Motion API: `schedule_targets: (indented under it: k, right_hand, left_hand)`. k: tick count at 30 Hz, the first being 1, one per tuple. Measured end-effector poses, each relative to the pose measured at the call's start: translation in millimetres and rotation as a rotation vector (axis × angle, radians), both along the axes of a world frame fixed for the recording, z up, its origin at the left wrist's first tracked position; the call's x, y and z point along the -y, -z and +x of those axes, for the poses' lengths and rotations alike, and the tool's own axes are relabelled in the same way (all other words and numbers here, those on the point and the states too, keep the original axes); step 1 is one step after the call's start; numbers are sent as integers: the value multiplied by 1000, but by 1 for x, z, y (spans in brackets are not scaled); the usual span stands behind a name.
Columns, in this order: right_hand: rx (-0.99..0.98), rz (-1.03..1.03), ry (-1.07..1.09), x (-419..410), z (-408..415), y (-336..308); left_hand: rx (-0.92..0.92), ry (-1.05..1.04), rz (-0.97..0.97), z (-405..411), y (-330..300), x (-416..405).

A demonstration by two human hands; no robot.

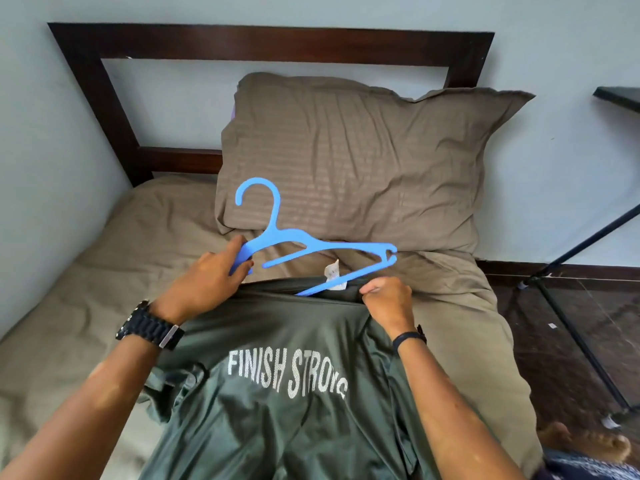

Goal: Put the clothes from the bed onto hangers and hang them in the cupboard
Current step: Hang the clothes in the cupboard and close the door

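Left hand (211, 275) pinches left shoulder of blue plastic hanger (304, 247); right hand (388, 299) pinches neck edge of soft green "FINISH STRONG" T-shirt (277, 393), which lies on bed below both wrists. Fabric looks limp, light, slippery. Hanger stiff, light. You keep collar held open beside label; feed hanger's lower end in there.

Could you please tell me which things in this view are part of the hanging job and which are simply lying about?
Part of the job:
- blue hanger, held by the left hand
- green shirt, its collar pinched by the right hand

Lying about:
- brown pillow
- bed sheet
- dark headboard
- black stand on the floor
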State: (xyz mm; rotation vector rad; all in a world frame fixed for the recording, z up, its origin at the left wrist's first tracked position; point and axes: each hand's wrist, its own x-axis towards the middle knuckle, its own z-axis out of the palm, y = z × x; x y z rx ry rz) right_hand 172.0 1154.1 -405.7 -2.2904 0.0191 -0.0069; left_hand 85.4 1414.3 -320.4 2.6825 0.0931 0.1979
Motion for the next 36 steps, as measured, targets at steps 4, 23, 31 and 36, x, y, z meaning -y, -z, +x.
schedule_targets:
  k: [4, 23, 31, 36]
  right_hand:
    - [58, 114, 41, 4, 0, 0]
    - [46, 226, 86, -6, 7, 3]
    - [-91, 358, 120, 1, 12, -2]
    - [-117, 458, 129, 13, 15, -11]
  left_hand:
    - [-27, 68, -34, -7, -4, -1]
    - [-26, 133, 60, -27, -37, 10]
    - [10, 92, 88, -37, -43, 21]
    - [-40, 91, 135, -38, -39, 26]
